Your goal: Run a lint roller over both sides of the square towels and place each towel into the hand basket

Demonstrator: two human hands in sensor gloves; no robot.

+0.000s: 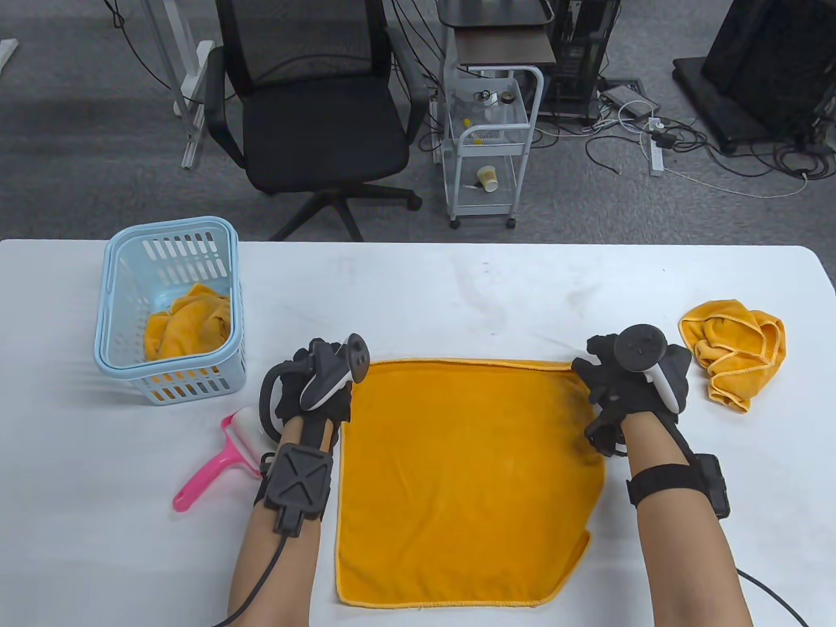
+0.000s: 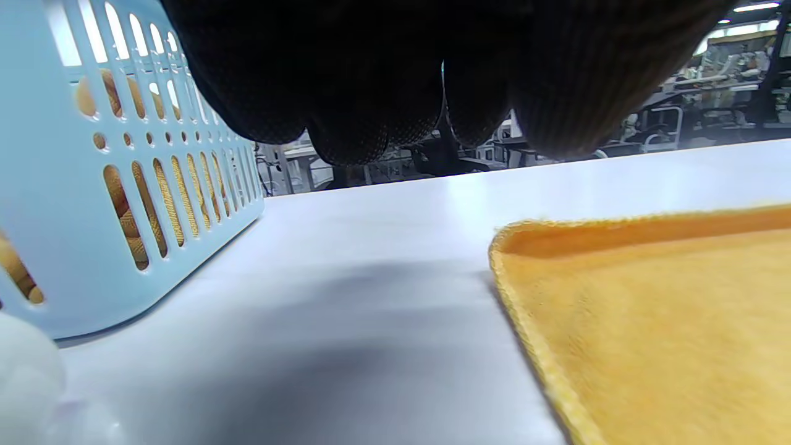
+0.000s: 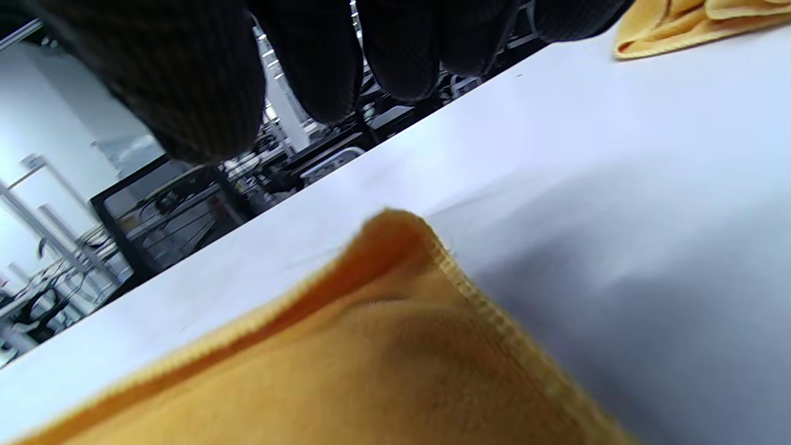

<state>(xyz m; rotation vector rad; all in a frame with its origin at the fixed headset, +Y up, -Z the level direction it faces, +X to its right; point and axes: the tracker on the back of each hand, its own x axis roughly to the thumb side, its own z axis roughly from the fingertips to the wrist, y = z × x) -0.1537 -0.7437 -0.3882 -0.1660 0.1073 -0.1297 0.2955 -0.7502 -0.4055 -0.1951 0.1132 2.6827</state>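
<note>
Spread towel [image 1: 467,483]: orange, square, lying flat on the white table [image 1: 457,294] between the two hands; near right corner folded under or cut at a slant.
Left hand [image 1: 313,392]: at the towel's far left corner; its fingers [image 2: 346,80] hang curled just above the table, off the cloth, holding nothing.
Right hand [image 1: 630,385]: at the towel's far right corner; its fingers [image 3: 204,80] hang just above the slightly raised corner without pinching it, as far as the wrist view shows.
Lint roller [image 1: 219,457]: pink handle, white roll, lying on the table just left of the left forearm; roll partly hidden by the left wrist.
Hand basket [image 1: 168,307]: pale blue, slotted walls, on the table's left, well apart from the spread towel.
Towel in basket [image 1: 189,323]: orange, crumpled; lower part hidden by the basket wall.
Crumpled towel [image 1: 735,349]: orange, bunched on the table just right of the right hand.
Hard to make out: fingertip contact, masked by the trackers in the table view.
</note>
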